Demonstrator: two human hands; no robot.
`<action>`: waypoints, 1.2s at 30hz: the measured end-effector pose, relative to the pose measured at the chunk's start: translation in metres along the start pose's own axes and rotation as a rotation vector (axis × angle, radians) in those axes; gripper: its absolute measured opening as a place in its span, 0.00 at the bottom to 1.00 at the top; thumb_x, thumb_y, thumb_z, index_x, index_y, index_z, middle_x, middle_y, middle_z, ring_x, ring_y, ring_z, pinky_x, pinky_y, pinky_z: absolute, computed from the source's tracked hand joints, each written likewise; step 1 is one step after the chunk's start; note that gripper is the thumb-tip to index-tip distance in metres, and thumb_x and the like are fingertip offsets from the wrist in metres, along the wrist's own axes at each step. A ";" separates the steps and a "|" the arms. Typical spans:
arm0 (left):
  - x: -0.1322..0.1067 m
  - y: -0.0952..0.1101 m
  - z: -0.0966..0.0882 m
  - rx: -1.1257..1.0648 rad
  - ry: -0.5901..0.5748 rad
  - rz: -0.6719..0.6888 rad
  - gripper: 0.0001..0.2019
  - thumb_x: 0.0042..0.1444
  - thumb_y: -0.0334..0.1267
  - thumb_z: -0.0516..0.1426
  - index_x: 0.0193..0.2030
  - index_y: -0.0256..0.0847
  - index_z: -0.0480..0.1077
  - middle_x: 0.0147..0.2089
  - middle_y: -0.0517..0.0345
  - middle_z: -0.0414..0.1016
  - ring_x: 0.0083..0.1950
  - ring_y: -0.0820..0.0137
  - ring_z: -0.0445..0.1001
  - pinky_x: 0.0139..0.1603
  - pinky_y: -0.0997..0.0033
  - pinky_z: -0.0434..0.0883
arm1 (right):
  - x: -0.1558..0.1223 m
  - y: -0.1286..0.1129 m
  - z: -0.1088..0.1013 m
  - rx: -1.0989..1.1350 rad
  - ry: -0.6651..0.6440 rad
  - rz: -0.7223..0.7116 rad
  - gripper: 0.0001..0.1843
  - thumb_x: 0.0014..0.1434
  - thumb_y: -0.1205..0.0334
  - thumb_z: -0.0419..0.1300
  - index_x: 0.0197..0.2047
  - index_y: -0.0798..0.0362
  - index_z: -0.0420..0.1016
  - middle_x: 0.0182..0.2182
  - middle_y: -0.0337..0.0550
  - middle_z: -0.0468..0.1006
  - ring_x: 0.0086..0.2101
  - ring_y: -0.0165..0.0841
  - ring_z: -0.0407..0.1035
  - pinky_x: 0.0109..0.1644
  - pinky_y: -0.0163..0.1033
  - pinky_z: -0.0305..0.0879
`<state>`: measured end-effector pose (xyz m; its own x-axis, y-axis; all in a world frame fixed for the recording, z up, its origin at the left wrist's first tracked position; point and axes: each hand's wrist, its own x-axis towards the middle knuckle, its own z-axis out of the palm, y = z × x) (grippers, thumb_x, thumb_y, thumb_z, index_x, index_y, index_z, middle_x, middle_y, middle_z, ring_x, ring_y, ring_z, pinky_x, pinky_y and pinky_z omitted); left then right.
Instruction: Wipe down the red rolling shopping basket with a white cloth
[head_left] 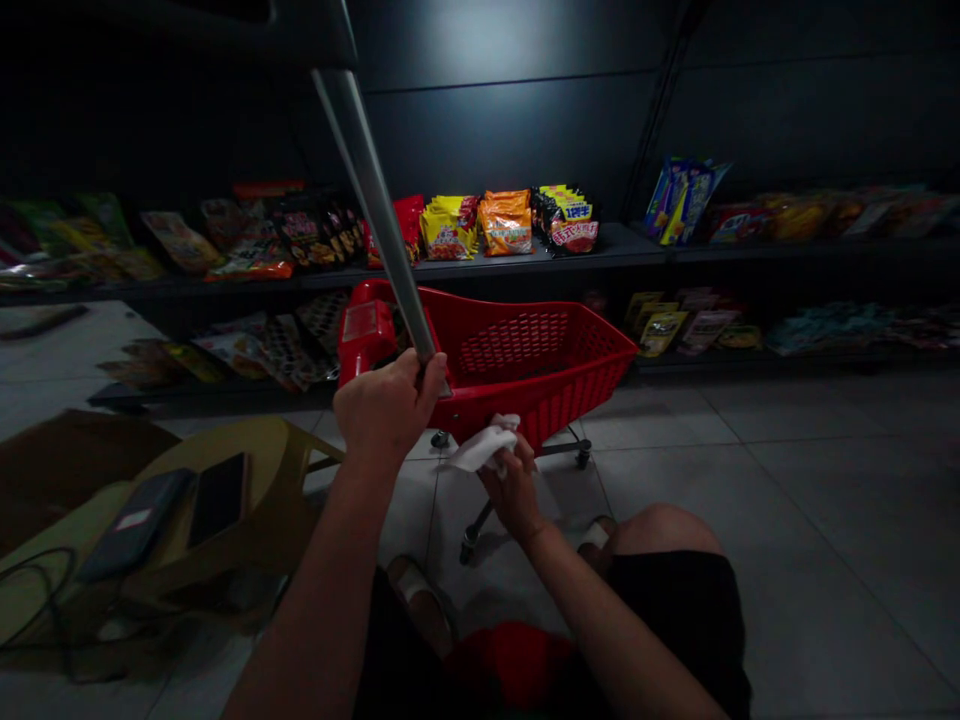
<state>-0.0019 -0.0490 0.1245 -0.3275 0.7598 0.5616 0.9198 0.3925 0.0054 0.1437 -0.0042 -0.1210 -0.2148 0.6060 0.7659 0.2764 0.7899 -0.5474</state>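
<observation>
While our left hand (386, 405) has its grip shut tight round the silver pole (371, 190), our right hand (514, 490) has its grip closed on a white cloth (484, 445). It holds the cloth at the near low edge of the red basket (540, 350), touching it as far as we can tell. The basket stands on small wheels (469, 545) on the floor (787, 480), right in front of our knees, and the low shelf (622, 245) with its snack packs (506, 222) is behind it. The pole rises from the left end of the basket, so we think it is the pull handle. To wipe well, we think the left grip should be firm, because the wheels could let the basket roll off when the cloth pushes on it. The cloth looks bunched up, so we would spread it flatter and let more of it rub the red plastic. The wall is full of little holes, so slow strokes from the rim down to the bottom edge should do better than quick dabs. We cannot see the outer far side from here, so we would turn the basket by the pole to reach it. A yellow stool (277, 460) with two dark phones (220, 497) on it sits just beside us on the left, so we should swing the pole with care and not bump it.
</observation>
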 end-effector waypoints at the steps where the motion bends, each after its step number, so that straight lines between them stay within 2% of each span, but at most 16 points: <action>1: -0.001 -0.001 -0.001 0.004 0.006 0.001 0.29 0.68 0.57 0.39 0.40 0.42 0.76 0.31 0.50 0.80 0.31 0.62 0.76 0.29 0.68 0.51 | 0.014 0.000 -0.005 0.007 0.010 -0.045 0.24 0.61 0.66 0.61 0.60 0.46 0.68 0.64 0.50 0.62 0.63 0.40 0.61 0.63 0.49 0.66; 4: -0.005 -0.004 -0.003 0.013 0.012 0.011 0.29 0.67 0.57 0.39 0.40 0.42 0.76 0.30 0.51 0.80 0.30 0.63 0.75 0.29 0.68 0.51 | 0.048 0.015 -0.027 -0.077 -0.110 -0.230 0.18 0.63 0.64 0.60 0.56 0.44 0.72 0.56 0.47 0.70 0.56 0.38 0.66 0.59 0.44 0.67; 6: -0.006 -0.006 -0.003 0.015 0.006 0.023 0.29 0.67 0.56 0.39 0.39 0.42 0.76 0.30 0.51 0.79 0.30 0.64 0.75 0.29 0.68 0.51 | 0.061 0.035 -0.047 -0.223 -0.116 -0.244 0.14 0.64 0.63 0.59 0.53 0.44 0.76 0.53 0.46 0.73 0.54 0.39 0.66 0.59 0.46 0.64; 9: -0.007 -0.008 -0.004 0.008 0.007 0.033 0.28 0.67 0.56 0.40 0.39 0.42 0.76 0.30 0.52 0.79 0.30 0.65 0.74 0.30 0.69 0.51 | 0.068 0.066 -0.072 -0.388 0.013 -0.058 0.12 0.64 0.60 0.59 0.50 0.47 0.78 0.51 0.48 0.75 0.53 0.43 0.65 0.60 0.51 0.59; 12: -0.007 -0.007 -0.004 0.009 0.010 0.024 0.28 0.67 0.56 0.40 0.39 0.42 0.76 0.29 0.52 0.79 0.30 0.65 0.74 0.29 0.69 0.50 | 0.069 0.083 -0.079 -0.377 0.139 0.173 0.15 0.64 0.61 0.55 0.51 0.51 0.77 0.48 0.50 0.75 0.49 0.42 0.66 0.56 0.49 0.62; 15: -0.006 -0.007 -0.005 0.005 0.012 0.022 0.28 0.67 0.56 0.40 0.38 0.42 0.76 0.29 0.52 0.79 0.29 0.65 0.74 0.29 0.69 0.50 | 0.069 0.076 -0.064 -0.315 0.252 0.339 0.17 0.62 0.61 0.53 0.52 0.55 0.75 0.45 0.53 0.73 0.47 0.42 0.66 0.54 0.50 0.63; 17: -0.006 -0.007 -0.005 0.001 0.017 0.017 0.28 0.67 0.56 0.40 0.38 0.41 0.76 0.29 0.51 0.79 0.30 0.65 0.74 0.29 0.69 0.51 | 0.067 0.055 -0.050 -0.255 0.240 0.347 0.16 0.60 0.63 0.54 0.50 0.55 0.75 0.44 0.52 0.72 0.47 0.43 0.65 0.54 0.51 0.63; 21: -0.007 -0.006 -0.004 0.006 0.017 0.006 0.29 0.67 0.56 0.40 0.39 0.42 0.76 0.29 0.51 0.79 0.30 0.64 0.75 0.29 0.69 0.51 | 0.057 -0.015 -0.025 -0.067 0.040 0.150 0.12 0.58 0.67 0.57 0.44 0.49 0.77 0.43 0.46 0.73 0.47 0.40 0.66 0.53 0.47 0.64; 23: -0.007 -0.005 -0.005 0.008 0.010 0.012 0.29 0.67 0.56 0.40 0.39 0.42 0.76 0.29 0.52 0.79 0.30 0.64 0.75 0.29 0.69 0.52 | 0.051 -0.047 -0.013 -0.051 0.018 0.025 0.14 0.59 0.68 0.58 0.46 0.47 0.78 0.49 0.45 0.73 0.53 0.41 0.64 0.59 0.49 0.62; 25: -0.008 -0.003 -0.006 0.008 0.005 0.016 0.28 0.67 0.56 0.40 0.40 0.42 0.76 0.29 0.52 0.79 0.30 0.64 0.75 0.29 0.69 0.52 | 0.045 -0.064 -0.002 -0.136 0.021 -0.110 0.18 0.59 0.70 0.59 0.50 0.43 0.77 0.58 0.44 0.70 0.62 0.43 0.58 0.65 0.52 0.55; 27: -0.008 -0.001 -0.008 0.000 -0.005 0.006 0.28 0.67 0.55 0.40 0.39 0.42 0.76 0.30 0.51 0.80 0.30 0.63 0.76 0.29 0.69 0.52 | 0.035 -0.060 0.009 -0.250 -0.018 -0.247 0.18 0.61 0.70 0.61 0.52 0.41 0.77 0.62 0.41 0.68 0.66 0.44 0.51 0.68 0.53 0.49; 30: -0.007 0.000 -0.009 -0.032 -0.026 -0.014 0.28 0.67 0.55 0.41 0.39 0.41 0.76 0.30 0.50 0.80 0.31 0.63 0.76 0.30 0.69 0.54 | 0.008 -0.024 0.021 -0.352 -0.084 -0.365 0.13 0.62 0.67 0.62 0.48 0.43 0.79 0.60 0.39 0.71 0.66 0.44 0.49 0.70 0.54 0.44; 33: -0.007 0.000 -0.009 -0.047 -0.022 -0.011 0.27 0.67 0.55 0.41 0.39 0.42 0.76 0.31 0.51 0.80 0.32 0.63 0.77 0.30 0.69 0.55 | -0.027 0.017 0.022 -0.390 -0.221 -0.370 0.13 0.63 0.66 0.61 0.49 0.43 0.79 0.61 0.41 0.72 0.65 0.45 0.52 0.69 0.55 0.46; 36: -0.007 0.000 -0.008 -0.040 -0.005 0.002 0.27 0.67 0.56 0.42 0.40 0.42 0.76 0.31 0.51 0.80 0.32 0.63 0.77 0.30 0.69 0.55 | -0.055 0.038 0.018 -0.387 -0.339 -0.335 0.17 0.62 0.68 0.61 0.54 0.47 0.77 0.63 0.48 0.69 0.64 0.47 0.53 0.67 0.56 0.51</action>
<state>0.0022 -0.0585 0.1268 -0.3268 0.7630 0.5577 0.9282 0.3702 0.0374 0.1491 -0.0061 -0.1900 -0.6171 0.3771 0.6906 0.4486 0.8897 -0.0849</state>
